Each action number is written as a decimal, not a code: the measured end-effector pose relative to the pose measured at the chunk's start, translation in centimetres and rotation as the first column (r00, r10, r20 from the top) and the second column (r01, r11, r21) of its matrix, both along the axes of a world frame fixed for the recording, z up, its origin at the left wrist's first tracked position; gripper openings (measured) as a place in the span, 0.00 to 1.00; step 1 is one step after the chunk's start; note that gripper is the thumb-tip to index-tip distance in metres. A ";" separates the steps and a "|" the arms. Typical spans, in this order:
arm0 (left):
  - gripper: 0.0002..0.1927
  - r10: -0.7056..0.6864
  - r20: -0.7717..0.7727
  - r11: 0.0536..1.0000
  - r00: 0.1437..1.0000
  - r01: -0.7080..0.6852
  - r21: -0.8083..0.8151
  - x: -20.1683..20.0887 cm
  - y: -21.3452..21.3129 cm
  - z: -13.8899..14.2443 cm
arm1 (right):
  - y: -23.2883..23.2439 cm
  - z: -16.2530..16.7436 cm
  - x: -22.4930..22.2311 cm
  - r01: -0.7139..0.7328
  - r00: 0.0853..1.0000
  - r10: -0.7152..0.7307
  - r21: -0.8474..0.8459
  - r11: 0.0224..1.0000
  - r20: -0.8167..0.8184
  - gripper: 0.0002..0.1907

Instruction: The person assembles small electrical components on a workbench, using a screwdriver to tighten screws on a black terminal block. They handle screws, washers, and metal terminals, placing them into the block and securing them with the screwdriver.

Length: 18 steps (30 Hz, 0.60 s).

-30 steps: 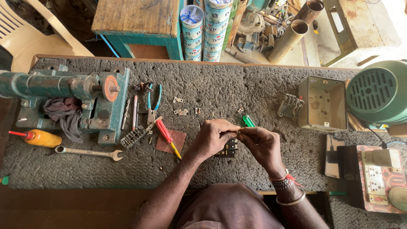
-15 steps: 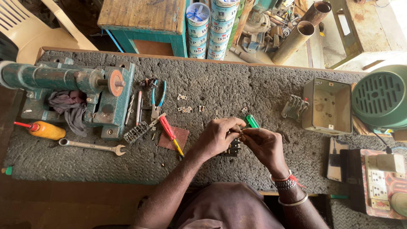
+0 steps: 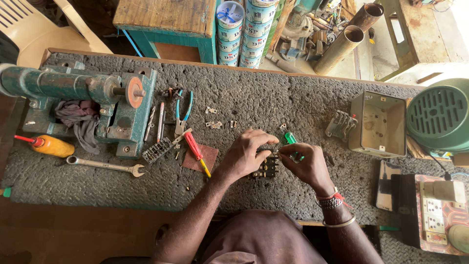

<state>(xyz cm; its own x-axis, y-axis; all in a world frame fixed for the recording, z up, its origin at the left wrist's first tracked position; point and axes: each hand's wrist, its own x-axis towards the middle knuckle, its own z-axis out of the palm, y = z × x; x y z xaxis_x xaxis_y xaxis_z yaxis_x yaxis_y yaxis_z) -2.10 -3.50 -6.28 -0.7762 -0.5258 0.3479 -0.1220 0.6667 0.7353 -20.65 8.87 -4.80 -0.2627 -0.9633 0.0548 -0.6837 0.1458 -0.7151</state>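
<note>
A small black electrical block with brass terminals (image 3: pixel 267 167) rests on the grey mat, near the front of the bench. My left hand (image 3: pixel 246 152) lies over its left side with fingers curled on top, holding it. My right hand (image 3: pixel 307 164) grips a green-handled screwdriver (image 3: pixel 292 141), whose tip points down at the block's right edge. The shaft is hidden by my fingers.
A teal bench vise (image 3: pixel 93 105) with a rag stands at the left. Near it lie a spanner (image 3: pixel 105 166), an orange oil bottle (image 3: pixel 49 145), pliers (image 3: pixel 181 115) and a red screwdriver (image 3: pixel 196 153). A grey metal box (image 3: pixel 380 124), green fan cover (image 3: pixel 439 115) and phone (image 3: pixel 387 184) are right.
The view has shifted slightly. Both hands stay on the black block, with only small finger movements.
</note>
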 end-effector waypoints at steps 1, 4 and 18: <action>0.16 0.000 0.008 1.000 1.000 0.000 -0.017 0.1 0.1 0.0 | -0.3 0.1 -0.1 -0.034 0.999 0.034 -0.007 0.999 -0.006 0.10; 0.15 -0.012 0.042 0.994 0.999 0.008 0.106 0.3 0.4 0.1 | -0.9 0.3 -0.3 -0.058 0.998 0.057 0.044 0.997 0.011 0.11; 0.11 0.018 0.079 0.971 0.997 -0.036 0.234 -0.4 0.8 -0.4 | -2.7 0.6 -1.3 -0.041 0.973 -0.034 0.312 0.949 0.229 0.09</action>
<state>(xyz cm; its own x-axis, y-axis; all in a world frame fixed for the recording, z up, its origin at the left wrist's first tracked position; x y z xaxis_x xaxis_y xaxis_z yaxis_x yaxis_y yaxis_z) -2.54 -2.74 -6.63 -0.7799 -0.6070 0.1528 -0.1988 0.4717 0.8591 -21.98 6.19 -4.21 -0.2288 -0.9226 -0.3104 -0.5078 0.3852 -0.7706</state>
